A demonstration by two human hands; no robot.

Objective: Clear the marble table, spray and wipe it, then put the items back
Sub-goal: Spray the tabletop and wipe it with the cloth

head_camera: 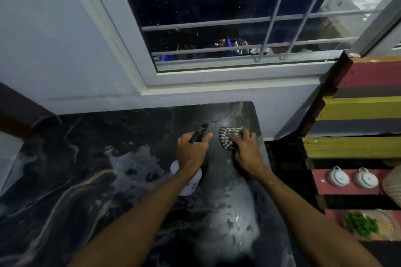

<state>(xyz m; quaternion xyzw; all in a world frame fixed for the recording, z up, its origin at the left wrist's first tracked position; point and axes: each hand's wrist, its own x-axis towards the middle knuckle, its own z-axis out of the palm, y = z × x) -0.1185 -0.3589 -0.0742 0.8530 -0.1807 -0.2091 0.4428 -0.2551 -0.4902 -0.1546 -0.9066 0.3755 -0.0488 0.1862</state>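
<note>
The black marble table (91, 171) with pale veins fills the lower part of the view. My left hand (192, 153) grips a spray bottle (191, 180) with a white body and a black nozzle that points toward the far right corner. My right hand (246, 149) presses a striped cloth (227, 137) flat on the tabletop near that corner, beside the nozzle. Wet, whitish patches show on the marble below my hands.
A barred window (217, 28) sits in the wall behind the table. To the right stands a striped pink, yellow and grey wooden shelf (358, 106) holding two white cups (351, 178), a green plant (361, 224) and a woven object at the edge.
</note>
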